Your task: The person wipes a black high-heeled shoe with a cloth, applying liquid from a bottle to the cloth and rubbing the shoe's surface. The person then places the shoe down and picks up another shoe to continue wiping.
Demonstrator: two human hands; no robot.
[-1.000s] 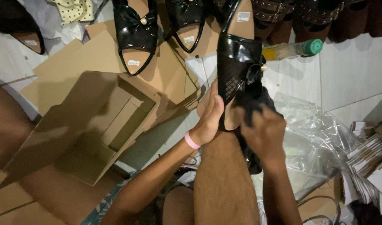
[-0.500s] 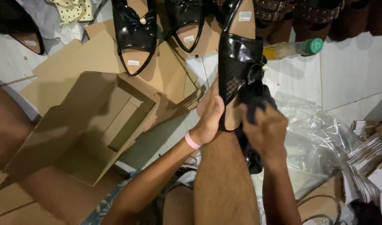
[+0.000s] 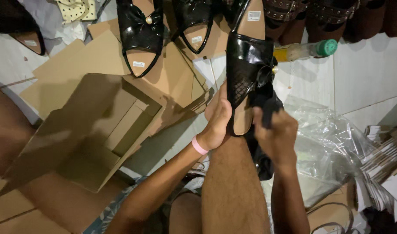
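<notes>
A: Item one, far left: open cardboard box (image 3: 90, 134), brown, flaps spread, lying on the floor beside flattened cardboard sheets (image 3: 94, 56). Item two?

B: Left hand (image 3: 218, 121), pink wristband (image 3: 199, 146) at the wrist. Fingers closed around the toe end of the black sandal (image 3: 249, 69), gripping it from its left edge.

A: Orientation of the sandal?

B: Long axis runs straight away from the person, heel far, toe near, resting over the bare leg (image 3: 233, 190). Glossy mesh strap with a small bow.

A: Item three, right side?

B: Right hand (image 3: 274, 134), clenched on a dark cloth (image 3: 261, 147), pressed against the sandal's right edge just below the strap. Both hands touch the sandal; the right one is nearer the bow.

A: Remainder?

B: Clear plastic bags (image 3: 332, 134), a green-capped bottle (image 3: 306, 50), two more black sandals (image 3: 140, 34) beyond
</notes>
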